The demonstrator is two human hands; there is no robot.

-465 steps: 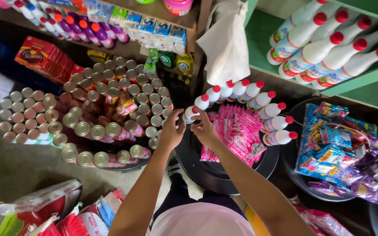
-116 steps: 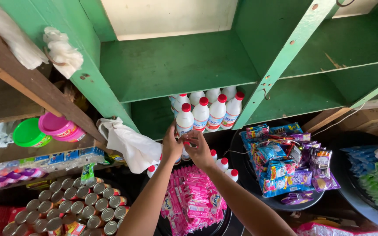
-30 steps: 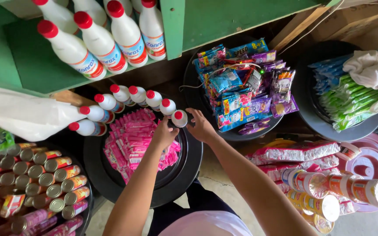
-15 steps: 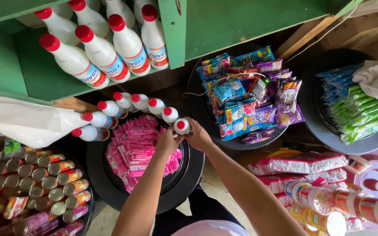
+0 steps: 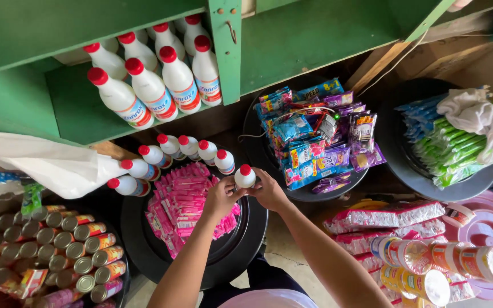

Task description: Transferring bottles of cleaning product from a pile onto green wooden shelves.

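Observation:
Both my hands hold one white bottle with a red cap [image 5: 245,176], upright and a little above the black round tray [image 5: 246,242]. My left hand [image 5: 221,197] grips its left side and my right hand [image 5: 268,191] its right side. Several more white red-capped bottles [image 5: 169,153] curve along the tray's back rim. Pink sachets [image 5: 186,202] lie piled in the tray just left of my hands. Further white bottles [image 5: 154,88] stand on the green shelf [image 5: 58,102] above.
A black tray of colourful sachet packs [image 5: 315,137] sits to the right. A tray of green packets under a white cloth [image 5: 463,137] is at far right. Tin cans [image 5: 58,245] fill the lower left. Wrapped rolls [image 5: 429,262] lie lower right. A white bag [image 5: 47,165] hangs left.
My hands have lifted the red-capped bottle slightly up and right from the row's end. The camera view has tilted and moved closer since earlier frames.

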